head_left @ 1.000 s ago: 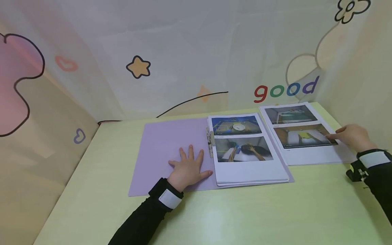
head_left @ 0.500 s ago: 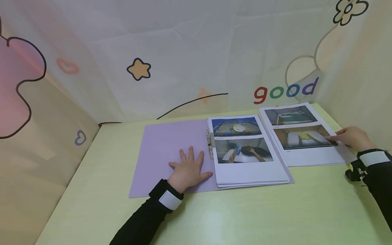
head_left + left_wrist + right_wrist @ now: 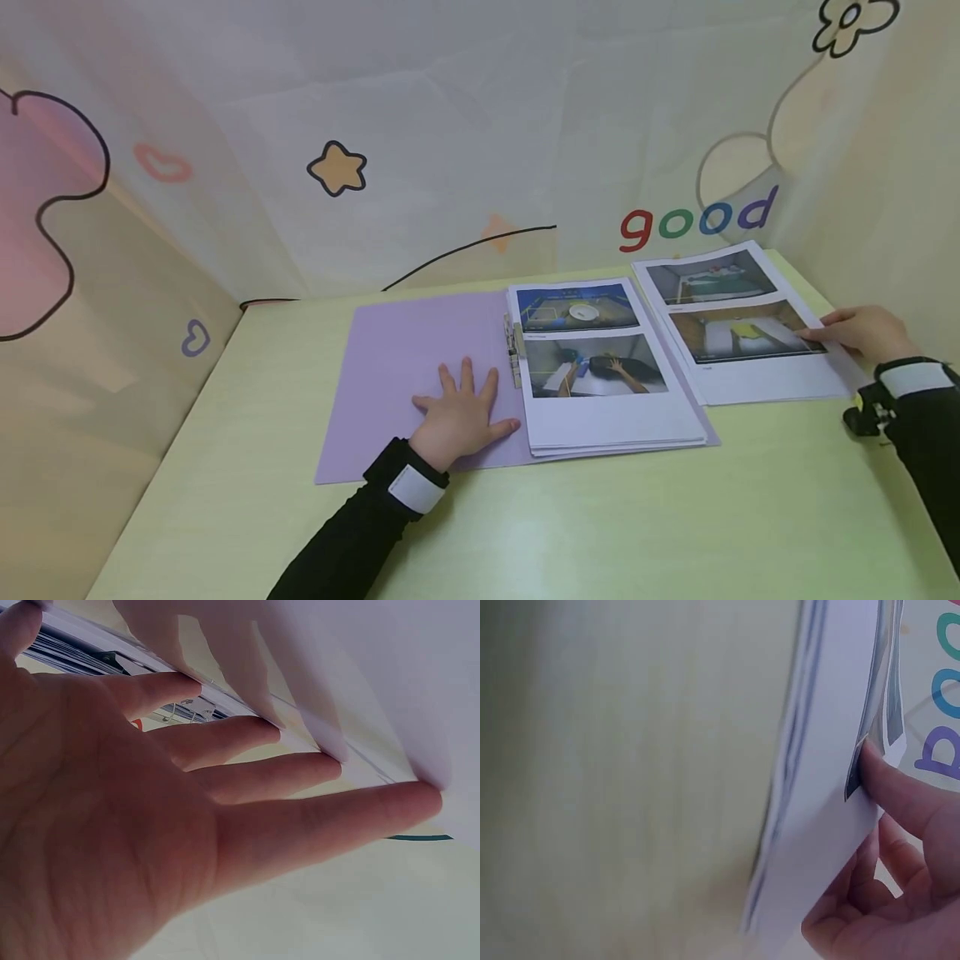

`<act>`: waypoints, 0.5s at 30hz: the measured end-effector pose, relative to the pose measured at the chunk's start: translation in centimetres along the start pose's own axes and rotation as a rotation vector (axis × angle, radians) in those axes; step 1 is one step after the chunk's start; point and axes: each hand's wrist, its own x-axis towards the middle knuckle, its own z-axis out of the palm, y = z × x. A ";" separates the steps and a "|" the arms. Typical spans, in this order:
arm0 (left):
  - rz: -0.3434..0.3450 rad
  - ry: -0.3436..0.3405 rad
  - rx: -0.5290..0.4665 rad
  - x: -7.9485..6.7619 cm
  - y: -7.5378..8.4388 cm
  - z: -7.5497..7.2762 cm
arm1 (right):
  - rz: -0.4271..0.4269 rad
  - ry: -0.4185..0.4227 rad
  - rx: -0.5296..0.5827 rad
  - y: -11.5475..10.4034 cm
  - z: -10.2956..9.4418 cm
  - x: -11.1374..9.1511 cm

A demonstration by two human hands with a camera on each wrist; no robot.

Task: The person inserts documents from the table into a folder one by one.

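A purple folder (image 3: 405, 350) lies spread on the table, a metal clip (image 3: 513, 350) along its spine. Printed sheets (image 3: 607, 421) with two photos showing are stacked on its right half. My left hand (image 3: 457, 425) rests flat on the left cover, fingers spread; the left wrist view has its fingertips (image 3: 429, 796) touching the surface. Right of the folder lies another set of printed sheets (image 3: 765, 385). My right hand (image 3: 870, 333) pinches their right edge, thumb on top over the lower photo and the other fingers curled underneath. In the right wrist view the paper (image 3: 817, 817) is bent up at the thumb.
The pale yellow table (image 3: 570, 533) extends in front of the folder and to its left. A printed cloth backdrop (image 3: 465, 125) with a star and the word "good" stands close behind. Cloth sides (image 3: 112, 400) rise at left and right.
The far edge of the right-hand sheets has risen slightly while my right hand keeps its pinch. My left hand stays in place on the folder.
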 end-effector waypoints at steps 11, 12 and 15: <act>0.005 0.014 0.016 0.1 -0.1 0.4 | -0.007 0.028 -0.007 0.1 0.1 0.3; 0.005 0.013 0.016 0.2 -0.1 0.4 | -0.001 0.027 -0.011 0.1 0.0 0.3; 0.007 0.017 0.008 0.2 -0.1 0.5 | -0.002 0.033 -0.031 -0.2 0.0 0.1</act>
